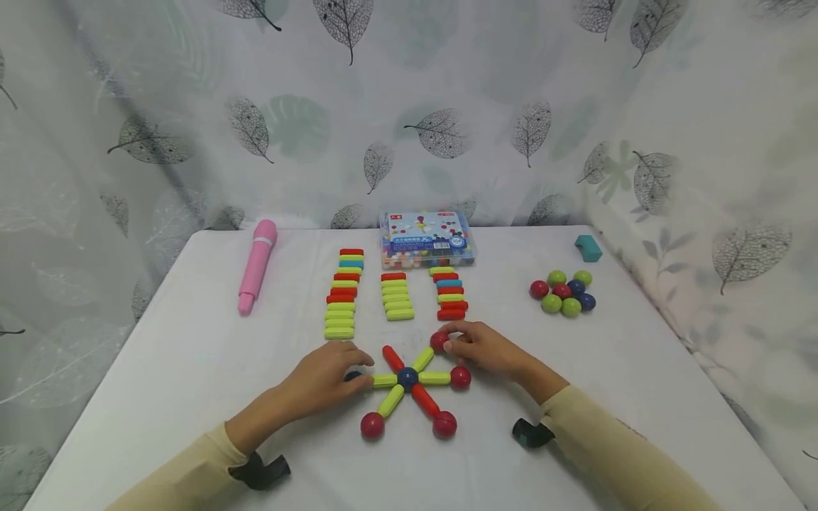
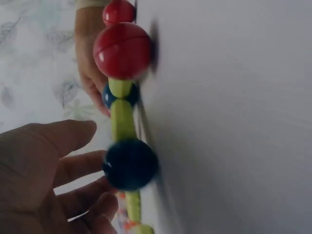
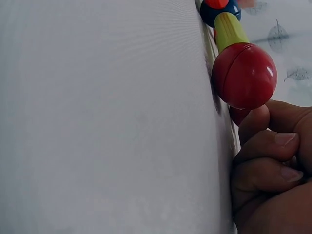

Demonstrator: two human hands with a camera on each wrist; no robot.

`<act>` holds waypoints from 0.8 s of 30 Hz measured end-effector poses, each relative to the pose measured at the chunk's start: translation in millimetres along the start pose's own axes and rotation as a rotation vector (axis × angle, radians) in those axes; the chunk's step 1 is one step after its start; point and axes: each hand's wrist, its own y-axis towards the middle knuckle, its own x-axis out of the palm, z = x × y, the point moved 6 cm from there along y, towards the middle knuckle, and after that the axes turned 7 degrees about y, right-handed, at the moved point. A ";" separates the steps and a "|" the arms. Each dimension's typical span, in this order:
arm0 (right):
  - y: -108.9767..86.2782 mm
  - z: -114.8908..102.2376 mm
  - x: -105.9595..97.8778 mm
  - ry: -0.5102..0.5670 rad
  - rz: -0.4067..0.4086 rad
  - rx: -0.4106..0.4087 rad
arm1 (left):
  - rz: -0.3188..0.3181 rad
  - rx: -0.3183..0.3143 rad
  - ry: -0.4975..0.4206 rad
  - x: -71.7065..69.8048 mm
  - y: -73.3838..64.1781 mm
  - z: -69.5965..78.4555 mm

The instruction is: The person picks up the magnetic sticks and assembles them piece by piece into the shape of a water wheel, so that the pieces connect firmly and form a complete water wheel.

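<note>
A star of magnetic-looking sticks and balls lies on the table, with a blue ball (image 1: 407, 377) at its centre. Yellow-green and red sticks radiate from it, several ending in red balls. The upper-left red stick (image 1: 393, 358) has a bare outer end. My right hand (image 1: 482, 348) pinches the red ball (image 1: 438, 341) at the upper-right stick's tip; its other fingers are curled in the right wrist view. My left hand (image 1: 329, 372) is loosely spread around the dark blue ball (image 2: 130, 165) on the left stick, thumb apart from it and fingertips close behind.
Rows of coloured sticks (image 1: 344, 294) lie beyond the star, before a clear plastic box (image 1: 427, 240). Loose balls (image 1: 562, 291) cluster at the right, near a teal block (image 1: 589, 248). A pink microphone-shaped object (image 1: 258, 266) lies at the left. A leaf-patterned curtain (image 1: 409, 106) surrounds the table.
</note>
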 end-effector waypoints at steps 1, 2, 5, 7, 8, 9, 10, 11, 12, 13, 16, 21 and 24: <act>-0.6 0.3 -0.7 0.003 0.002 -0.001 | 0.001 0.018 0.012 -0.1 5.0 5.3; -0.6 1.4 -1.2 0.004 0.002 0.000 | -0.002 0.039 0.026 0.4 10.2 11.3; -0.8 3.2 -1.1 0.014 -0.005 -0.008 | -0.046 0.119 0.064 5.4 24.1 31.9; -0.6 3.8 -0.5 0.015 -0.011 -0.018 | -0.085 0.164 0.096 11.0 29.5 42.9; -0.7 3.5 -0.3 0.013 -0.011 -0.022 | -0.110 0.175 0.105 14.0 31.1 47.0; -1.2 2.9 -0.3 0.014 -0.009 -0.024 | -0.136 0.181 0.116 17.3 32.6 50.0; -1.2 2.5 0.6 0.012 -0.009 -0.024 | -0.161 0.178 0.126 21.0 33.1 51.2; -1.2 2.2 0.9 0.007 -0.005 -0.023 | -0.183 0.173 0.137 24.4 33.3 51.5; -1.2 2.3 1.0 0.005 -0.001 -0.020 | -0.201 0.166 0.145 27.2 33.5 51.6; -1.4 2.1 1.0 0.004 0.005 -0.016 | -0.214 0.159 0.146 29.3 33.6 51.7; -1.2 3.3 0.5 -0.003 0.017 -0.006 | -0.226 0.140 0.135 33.2 34.1 52.0; -0.7 5.7 0.4 -0.006 0.021 -0.013 | -0.159 0.052 0.107 33.7 39.9 52.3; 0.2 7.1 0.3 0.005 0.028 -0.012 | -0.081 -0.008 0.138 31.2 48.1 52.8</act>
